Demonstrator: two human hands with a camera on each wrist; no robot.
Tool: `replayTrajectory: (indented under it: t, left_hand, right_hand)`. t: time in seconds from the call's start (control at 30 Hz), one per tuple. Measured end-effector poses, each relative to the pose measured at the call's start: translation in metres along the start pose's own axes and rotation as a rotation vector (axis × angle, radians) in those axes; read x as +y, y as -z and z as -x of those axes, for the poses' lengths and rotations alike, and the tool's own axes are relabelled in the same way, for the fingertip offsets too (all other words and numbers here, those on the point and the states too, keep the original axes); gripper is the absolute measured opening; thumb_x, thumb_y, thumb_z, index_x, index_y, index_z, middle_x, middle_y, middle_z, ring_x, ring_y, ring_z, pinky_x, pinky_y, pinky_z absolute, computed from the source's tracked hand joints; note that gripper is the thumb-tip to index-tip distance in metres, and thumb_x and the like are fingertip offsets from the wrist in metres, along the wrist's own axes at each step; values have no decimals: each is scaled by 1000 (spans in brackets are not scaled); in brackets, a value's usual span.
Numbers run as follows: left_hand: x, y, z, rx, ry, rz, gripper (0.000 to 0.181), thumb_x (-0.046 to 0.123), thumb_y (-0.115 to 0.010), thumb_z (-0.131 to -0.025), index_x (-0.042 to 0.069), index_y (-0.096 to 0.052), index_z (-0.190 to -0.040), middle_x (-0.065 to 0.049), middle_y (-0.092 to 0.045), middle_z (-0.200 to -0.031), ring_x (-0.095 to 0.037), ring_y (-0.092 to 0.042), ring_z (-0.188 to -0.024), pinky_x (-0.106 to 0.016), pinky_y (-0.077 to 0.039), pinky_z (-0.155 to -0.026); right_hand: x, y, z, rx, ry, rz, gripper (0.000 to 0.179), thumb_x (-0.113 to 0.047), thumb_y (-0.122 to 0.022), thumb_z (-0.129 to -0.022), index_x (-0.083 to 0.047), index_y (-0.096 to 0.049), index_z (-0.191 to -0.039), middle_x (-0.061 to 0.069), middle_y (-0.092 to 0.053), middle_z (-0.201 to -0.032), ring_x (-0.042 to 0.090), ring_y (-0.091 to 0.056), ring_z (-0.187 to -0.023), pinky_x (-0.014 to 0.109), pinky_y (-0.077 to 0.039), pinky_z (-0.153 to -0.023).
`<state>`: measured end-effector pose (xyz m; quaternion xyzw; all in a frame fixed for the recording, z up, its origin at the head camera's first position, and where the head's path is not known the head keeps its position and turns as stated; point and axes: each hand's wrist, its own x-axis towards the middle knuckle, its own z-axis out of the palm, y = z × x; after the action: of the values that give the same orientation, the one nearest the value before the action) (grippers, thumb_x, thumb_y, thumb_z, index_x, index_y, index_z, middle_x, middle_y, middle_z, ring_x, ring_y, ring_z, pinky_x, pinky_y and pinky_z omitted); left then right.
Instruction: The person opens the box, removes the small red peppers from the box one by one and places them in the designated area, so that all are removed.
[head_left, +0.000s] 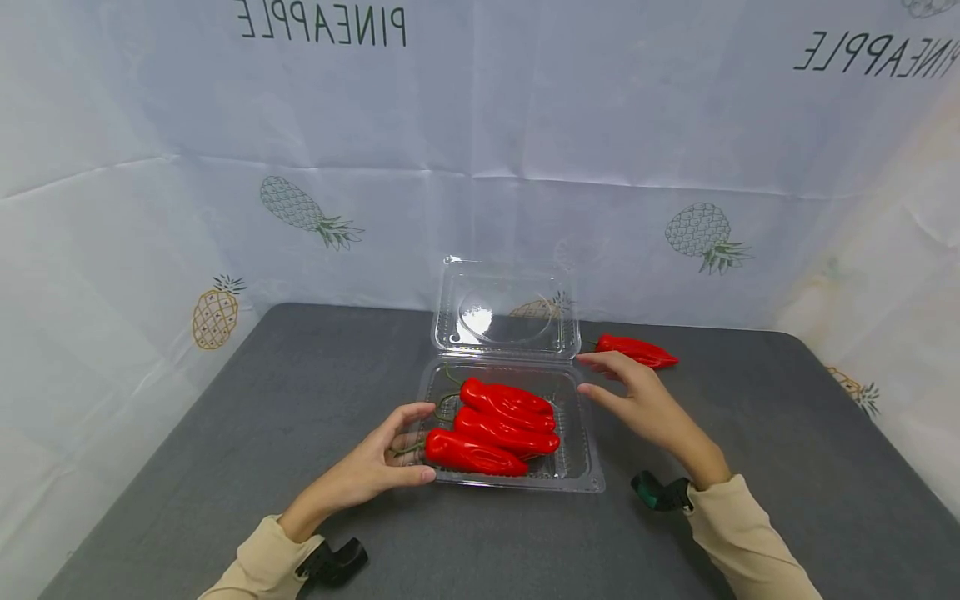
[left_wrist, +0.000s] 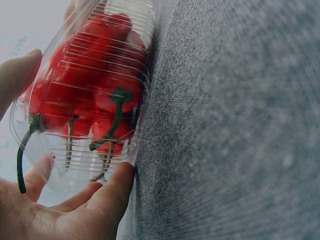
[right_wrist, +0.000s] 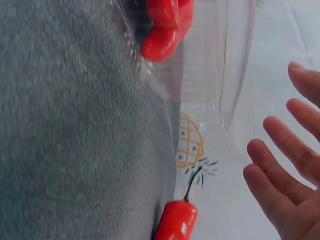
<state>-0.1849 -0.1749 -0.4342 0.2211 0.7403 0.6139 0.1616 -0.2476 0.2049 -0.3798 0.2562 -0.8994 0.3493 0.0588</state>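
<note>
On the dark tabletop (head_left: 225,467), in the head view, a clear hinged clamshell (head_left: 592,482) lies with its lid (head_left: 506,308) raised at the back. The left hand (head_left: 367,468) curves about its left side, thumb and fingers apart; a light brace there seems best, as thin plastic would likely flex under a squeeze. The right hand (head_left: 641,400) hovers by the right rim near the hinge, fingers apart. The peppers (head_left: 498,429) inside are long, glossy and red, laid side by side; a loose pepper (head_left: 637,350) lies outside, just beyond the right fingertips.

In the left wrist view, the fingers spread around the clamshell's ribbed end wall. One curved green stem (left_wrist: 21,160) juts over the rim close to them, so it pays to keep them clear of it.

In the right wrist view, the right fingers are fanned and hold nothing. The loose pepper's slim stem makes a poor handle; its thick, smooth body should take a pinch better.
</note>
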Motion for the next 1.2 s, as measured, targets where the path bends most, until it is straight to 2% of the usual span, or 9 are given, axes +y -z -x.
replayTrajectory:
  t: [0.33,0.73,1.0,1.2]
  left_hand:
    - [-1,1,0,-2,-4,-11,79,14,-70,-93,0,-20,-153,-26,-18,-160,-50,-34,-142,-37,-46,-110]
    - [0,0,0,-2,1,-1,79,13,-70,-93,1,-20,-153,-25,-18,-160,-49,-34,-142,-35,-46,-110]
    - [1,0,0,0,4,5,80,13,-70,-93,1,-20,-153,-25,-17,-160,-49,-34,-142,-33,-47,-109]
    - [0,1,0,0,7,4,79,13,-70,-93,1,-21,-153,-25,-18,-160,-49,-34,-142,-33,-47,-109]
  right_hand:
    - [-12,-10,-1,-13,53,-9,46,-13,-72,-90,-4,-59,-133,13,-63,-130,32,-60,-120,53,-51,-100]
    - [-28,-24,-7,-96,90,-28,46,-15,-72,-91,-4,-59,-134,14,-62,-132,32,-59,-122,54,-51,-101]
    - [-38,-33,-12,-155,112,-80,46,-16,-71,-91,-3,-59,-133,12,-62,-133,33,-58,-123,53,-50,-102]
    - [-43,-41,-17,-190,127,-60,44,-20,-70,-93,-5,-59,-133,9,-63,-133,32,-59,-123,51,-51,-103]
